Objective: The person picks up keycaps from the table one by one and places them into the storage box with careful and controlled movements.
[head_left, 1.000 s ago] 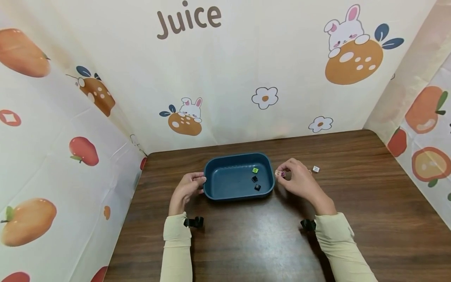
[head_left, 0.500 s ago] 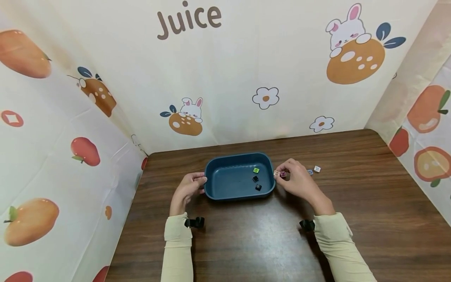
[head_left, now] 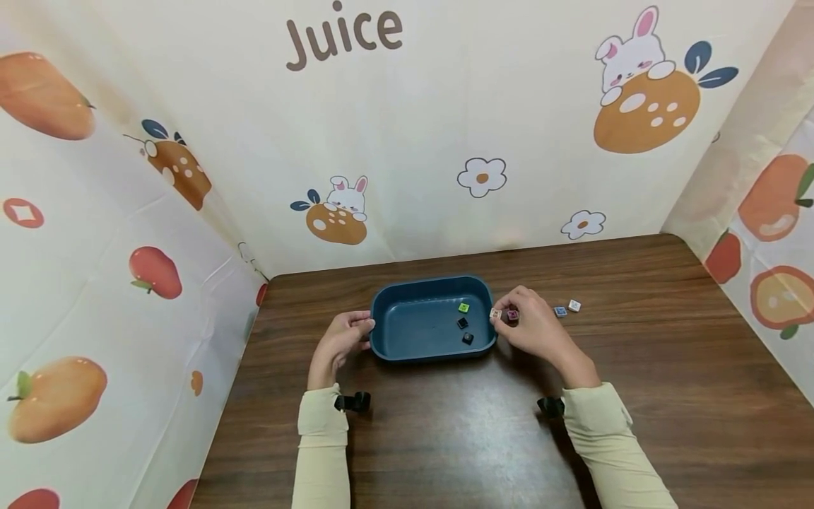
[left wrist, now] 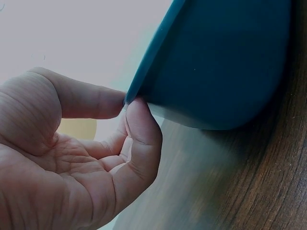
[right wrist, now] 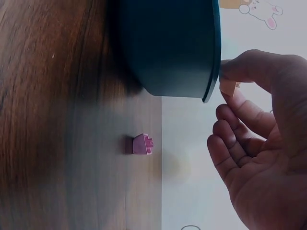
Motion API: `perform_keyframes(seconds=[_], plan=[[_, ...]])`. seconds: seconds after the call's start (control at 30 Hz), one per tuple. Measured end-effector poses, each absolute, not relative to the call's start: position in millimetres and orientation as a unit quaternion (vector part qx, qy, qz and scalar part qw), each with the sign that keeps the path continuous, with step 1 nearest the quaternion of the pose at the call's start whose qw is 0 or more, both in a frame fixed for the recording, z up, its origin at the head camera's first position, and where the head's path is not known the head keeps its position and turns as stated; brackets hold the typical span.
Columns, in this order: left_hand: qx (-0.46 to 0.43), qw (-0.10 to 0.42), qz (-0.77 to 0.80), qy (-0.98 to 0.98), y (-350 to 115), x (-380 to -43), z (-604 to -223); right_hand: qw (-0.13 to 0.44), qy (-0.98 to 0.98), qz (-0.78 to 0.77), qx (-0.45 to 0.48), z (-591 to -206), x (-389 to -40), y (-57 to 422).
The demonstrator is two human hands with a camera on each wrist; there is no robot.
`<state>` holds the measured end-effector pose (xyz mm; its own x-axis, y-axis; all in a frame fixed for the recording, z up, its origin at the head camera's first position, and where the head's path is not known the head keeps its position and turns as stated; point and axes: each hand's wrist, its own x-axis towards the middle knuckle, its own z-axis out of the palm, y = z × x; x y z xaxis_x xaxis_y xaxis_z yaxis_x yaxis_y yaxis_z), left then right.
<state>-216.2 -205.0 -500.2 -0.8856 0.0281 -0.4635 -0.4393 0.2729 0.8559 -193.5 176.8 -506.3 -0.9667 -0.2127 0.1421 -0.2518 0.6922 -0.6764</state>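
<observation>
A dark teal rectangular bin (head_left: 416, 332) sits on the table. My left hand (head_left: 342, 339) pinches its left rim between thumb and forefinger, as the left wrist view shows. At the right rim, my right hand (head_left: 529, 324) pinches a peach-coloured keycap (right wrist: 228, 86) between thumb and forefinger, its other fingers loosely curled. The held keycap is partly hidden by the thumb. Inside the bin lie a green keycap (head_left: 463, 308) and two black keycaps, one (head_left: 463, 323) behind the other (head_left: 468, 338). A pink keycap (right wrist: 142, 144) stands on the table beneath the right hand, stem side up.
Beyond the right hand, a blue keycap (head_left: 560, 311) and a white keycap (head_left: 574, 305) rest on the brown wooden table (head_left: 445, 438). Printed fabric (head_left: 413, 141) with fruit and rabbits stands along the back and both sides.
My right hand has shifted slightly left, bringing the peach keycap to the bin's rim. The pink and blue keycaps show more fully on the table. My left hand keeps its hold.
</observation>
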Motion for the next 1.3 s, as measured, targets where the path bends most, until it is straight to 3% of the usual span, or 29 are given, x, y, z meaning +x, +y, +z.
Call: perform_keyframes(seconds=[1.3], plan=[[-0.12,0.192,0.595,0.771,-207.3,-216.4,-502.5,0.031,-0.919,0.363,0.152,-509.1,-191.9,151.6]])
